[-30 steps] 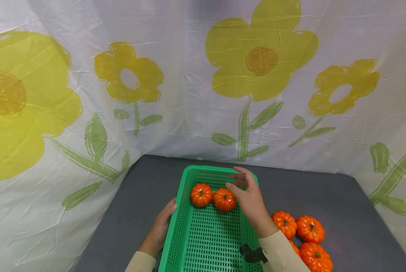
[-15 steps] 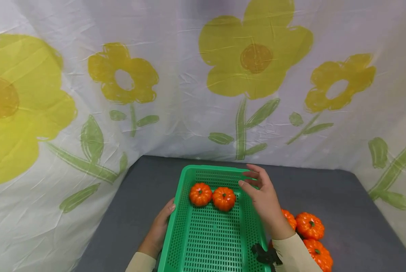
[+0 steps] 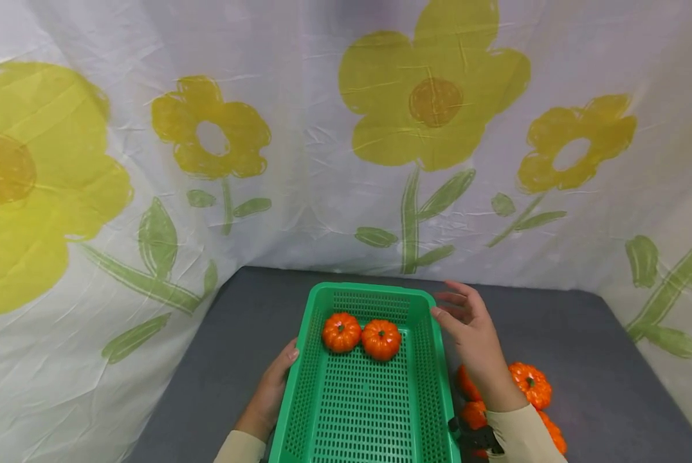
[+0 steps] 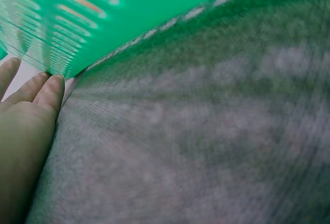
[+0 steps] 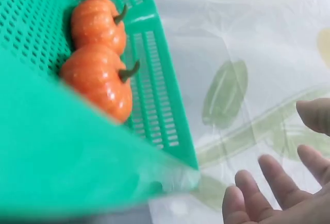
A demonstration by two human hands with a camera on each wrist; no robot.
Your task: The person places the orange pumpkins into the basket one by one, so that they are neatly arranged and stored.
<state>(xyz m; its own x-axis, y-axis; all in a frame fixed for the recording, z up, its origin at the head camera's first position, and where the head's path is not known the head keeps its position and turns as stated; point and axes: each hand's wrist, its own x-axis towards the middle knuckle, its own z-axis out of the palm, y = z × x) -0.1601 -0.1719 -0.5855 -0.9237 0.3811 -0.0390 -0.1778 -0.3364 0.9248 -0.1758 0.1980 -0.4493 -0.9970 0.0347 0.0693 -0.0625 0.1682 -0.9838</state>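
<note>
A green perforated plastic basket (image 3: 364, 411) stands on the dark table, with two small orange pumpkins (image 3: 341, 333) side by side near its far end. Along the basket's left side, my left hand (image 3: 271, 392) touches the wall, thumb tip at the rim. The left wrist view shows straight fingers (image 4: 50, 92) against the outside of the slotted wall. My right hand (image 3: 478, 341) is just beyond the right rim, fingers spread and loosely bent, holding nothing. In the right wrist view that hand (image 5: 294, 183) is apart from the basket corner, and both pumpkins (image 5: 98, 77) show green stems.
Several more orange pumpkins (image 3: 530, 386) sit on the table right of the basket, partly hidden by the right forearm and sleeve (image 3: 522, 434). A white sheet with yellow flowers (image 3: 311, 161) hangs behind the grey table (image 3: 600, 373). A black strap piece (image 3: 476, 438) hangs by the right wrist.
My right hand has moved from over the right-hand pumpkin in the basket rightward past the rim. The left hand and both pumpkins in the basket stay in place.
</note>
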